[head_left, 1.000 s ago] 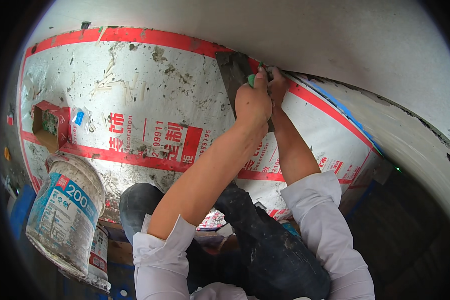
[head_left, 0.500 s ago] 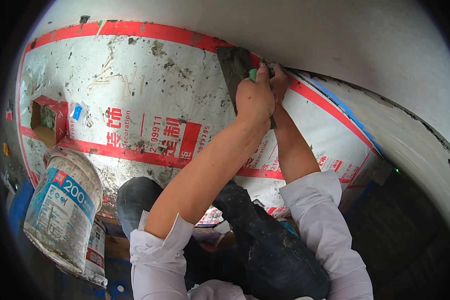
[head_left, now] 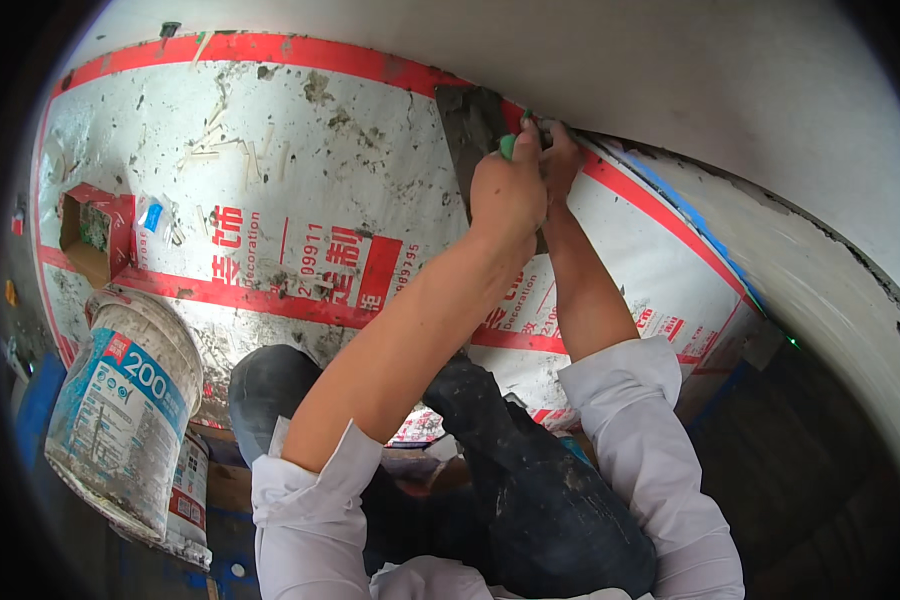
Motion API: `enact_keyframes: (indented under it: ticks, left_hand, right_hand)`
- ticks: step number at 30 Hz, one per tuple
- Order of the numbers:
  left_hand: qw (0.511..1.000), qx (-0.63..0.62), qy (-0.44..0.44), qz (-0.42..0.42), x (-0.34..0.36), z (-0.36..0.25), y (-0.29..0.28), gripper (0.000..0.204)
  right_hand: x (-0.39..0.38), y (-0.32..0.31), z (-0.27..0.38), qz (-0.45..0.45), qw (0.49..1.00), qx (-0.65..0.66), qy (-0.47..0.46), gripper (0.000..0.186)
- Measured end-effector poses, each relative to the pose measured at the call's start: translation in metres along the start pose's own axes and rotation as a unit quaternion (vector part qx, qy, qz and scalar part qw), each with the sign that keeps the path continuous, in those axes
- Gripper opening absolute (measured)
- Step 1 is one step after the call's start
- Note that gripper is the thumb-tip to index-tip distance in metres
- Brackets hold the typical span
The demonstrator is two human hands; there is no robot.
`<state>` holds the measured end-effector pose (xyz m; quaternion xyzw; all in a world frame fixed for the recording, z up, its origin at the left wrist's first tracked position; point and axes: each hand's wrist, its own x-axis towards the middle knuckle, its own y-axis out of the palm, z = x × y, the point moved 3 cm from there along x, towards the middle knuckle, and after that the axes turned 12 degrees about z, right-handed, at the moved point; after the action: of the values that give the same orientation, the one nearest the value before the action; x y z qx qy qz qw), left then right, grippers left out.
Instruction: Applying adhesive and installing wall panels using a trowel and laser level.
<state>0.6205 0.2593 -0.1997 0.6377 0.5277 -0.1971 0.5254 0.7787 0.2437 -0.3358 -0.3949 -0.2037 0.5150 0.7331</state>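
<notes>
A flat, dark grey trowel (head_left: pixel 467 130) lies against the far edge of the printed white-and-red sheet, close to the pale wall. My left hand (head_left: pixel 507 190) is closed round its green handle, and a bit of green shows past the fingers. The blade runs under that hand and comes out again beside the wrist. Right beside it, my right hand (head_left: pixel 564 162) has its fingers curled in at the foot of the wall. Something greyish shows at those fingertips, but I cannot make out what it is.
A dirty white bucket (head_left: pixel 125 420) with a blue label stands at the left. Behind it is an open red cardboard box (head_left: pixel 100 235) of small pieces. Thin pale sticks (head_left: pixel 210 152) are scattered on the dirt-spotted sheet (head_left: pixel 370 200). Blue tape (head_left: pixel 700 225) runs along the right wall's base.
Both hands stay at the same spot by the wall with only a slight shift. The whole view has moved a little.
</notes>
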Motion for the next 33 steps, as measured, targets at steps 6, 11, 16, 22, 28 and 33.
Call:
enact_keyframes:
  ticks: [6,11,16,22,28,33]
  left_hand:
    - [0.995,0.047,-0.001,0.087,0.01,0.04,-0.033,0.043]
    - [0.992,0.108,0.031,0.051,0.023,0.063,-0.069,0.048]
    - [0.967,0.227,0.116,0.003,0.03,0.07,-0.085,0.053]
    - [0.903,0.356,0.235,-0.045,0.032,0.069,-0.095,0.052]
    - [0.895,0.346,0.274,-0.063,0.036,0.079,-0.089,0.05]
    - [0.893,0.352,0.268,-0.08,0.041,0.081,-0.085,0.047]
  right_hand:
    - [-0.004,-0.01,0.006,0.013,0.999,-0.029,-0.034,0.033]
    - [-0.005,-0.011,0.012,0.046,0.998,0.015,-0.042,0.039]
    - [-0.015,-0.015,0.01,0.049,0.998,0.004,-0.03,0.042]
    - [-0.016,-0.014,0.019,0.033,0.998,0.021,-0.056,0.043]
    - [-0.012,-0.01,0.012,0.03,0.998,-0.024,-0.048,0.044]
    - [-0.005,-0.004,0.011,0.033,0.996,-0.081,-0.025,0.043]
